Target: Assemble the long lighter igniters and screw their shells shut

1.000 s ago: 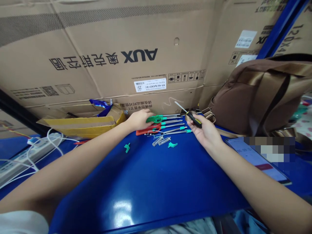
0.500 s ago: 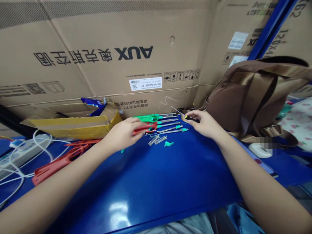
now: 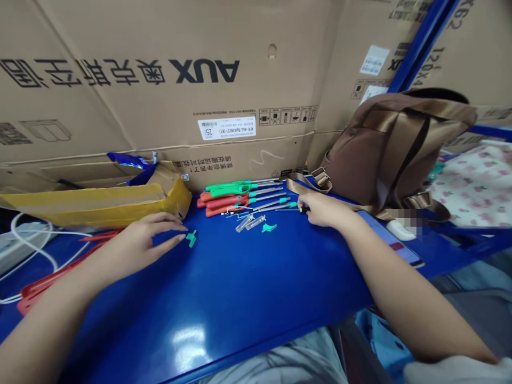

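Observation:
My left hand (image 3: 146, 240) is open, its fingers and thumb parted. Beside its fingertips lies a small green trigger-shaped piece (image 3: 191, 239). My right hand (image 3: 320, 209) is closed around the dark and yellow handle of a thin screwdriver (image 3: 288, 209), low at the table, its shaft pointing left. Between the hands, red and green long-necked lighters (image 3: 228, 202) lie side by side, metal tubes to the right. In front of them are two clear plastic parts (image 3: 255, 222), thin white wires (image 3: 236, 211) and another green piece (image 3: 269, 228).
A yellow-taped cardboard box (image 3: 100, 207) stands at back left, by a power strip with white cables (image 3: 50, 256) and red handle pieces (image 3: 48, 280). At right are a brown backpack (image 3: 372, 154), a phone (image 3: 390, 240) and a white case (image 3: 401, 230). Large cartons (image 3: 160, 106) form the back wall.
My left hand has left the lighters, moving left and opening beside the green piece. My right hand has lowered the screwdriver, whose shaft now lies nearly level. The view has shifted slightly.

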Demonstrator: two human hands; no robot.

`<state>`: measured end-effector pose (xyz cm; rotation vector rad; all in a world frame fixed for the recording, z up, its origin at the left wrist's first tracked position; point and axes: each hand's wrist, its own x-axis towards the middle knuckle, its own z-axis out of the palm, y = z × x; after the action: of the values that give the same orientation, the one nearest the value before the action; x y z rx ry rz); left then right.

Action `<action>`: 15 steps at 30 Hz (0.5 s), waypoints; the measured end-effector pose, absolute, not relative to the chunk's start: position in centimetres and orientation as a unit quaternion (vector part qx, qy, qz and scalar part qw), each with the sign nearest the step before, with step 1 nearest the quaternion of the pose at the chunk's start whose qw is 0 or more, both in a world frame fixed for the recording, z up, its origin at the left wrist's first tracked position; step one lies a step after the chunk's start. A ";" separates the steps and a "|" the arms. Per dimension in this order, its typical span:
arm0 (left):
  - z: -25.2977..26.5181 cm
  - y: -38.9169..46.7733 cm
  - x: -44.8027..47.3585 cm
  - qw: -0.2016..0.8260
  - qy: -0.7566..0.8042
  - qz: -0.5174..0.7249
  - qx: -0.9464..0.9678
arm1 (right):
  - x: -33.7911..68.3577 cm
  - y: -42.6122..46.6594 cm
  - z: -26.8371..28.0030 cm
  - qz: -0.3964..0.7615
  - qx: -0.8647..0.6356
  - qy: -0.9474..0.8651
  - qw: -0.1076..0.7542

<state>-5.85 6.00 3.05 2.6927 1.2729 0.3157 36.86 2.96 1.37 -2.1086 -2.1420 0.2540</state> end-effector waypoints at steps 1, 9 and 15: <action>2.7 6.1 -5.7 0.077 0.416 0.102 0.900 | 36.9 3.0 1.3 0.078 -0.700 -0.708 0.051; 2.1 5.3 -5.0 0.066 0.404 0.080 0.909 | 37.0 3.0 0.7 0.036 -0.648 -0.758 0.057; 1.1 5.1 -5.2 -0.020 0.554 0.036 0.832 | 34.9 3.0 0.4 0.010 -0.546 -0.823 0.154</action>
<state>-5.15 5.12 1.12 2.6472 1.7624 0.1148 34.93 3.03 0.44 -1.5663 -2.3593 0.0292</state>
